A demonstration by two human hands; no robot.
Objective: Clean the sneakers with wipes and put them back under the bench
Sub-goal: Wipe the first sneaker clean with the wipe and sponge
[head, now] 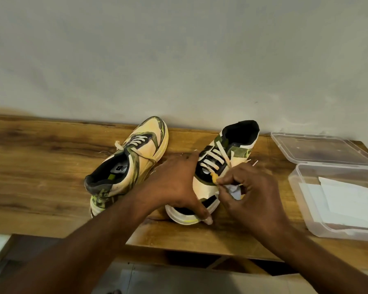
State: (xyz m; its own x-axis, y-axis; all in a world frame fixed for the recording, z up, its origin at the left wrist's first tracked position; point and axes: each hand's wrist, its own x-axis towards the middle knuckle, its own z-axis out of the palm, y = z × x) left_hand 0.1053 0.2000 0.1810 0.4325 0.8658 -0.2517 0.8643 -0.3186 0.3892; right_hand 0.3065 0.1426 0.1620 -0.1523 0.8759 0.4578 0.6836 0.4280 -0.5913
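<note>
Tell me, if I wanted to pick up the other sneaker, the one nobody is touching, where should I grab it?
Probably by the heel collar of the left sneaker. Its heel points toward the bench's front edge, and the open mouth faces up, so fingers can hook inside from above and the near side. The loose laces and curved toe offer a poorer hold.

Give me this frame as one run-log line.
phase: wiping | left hand: steadies right-side sneaker | right hand: fingers pinch wipe at its side | other sneaker: on bench | wipe box: open
</note>
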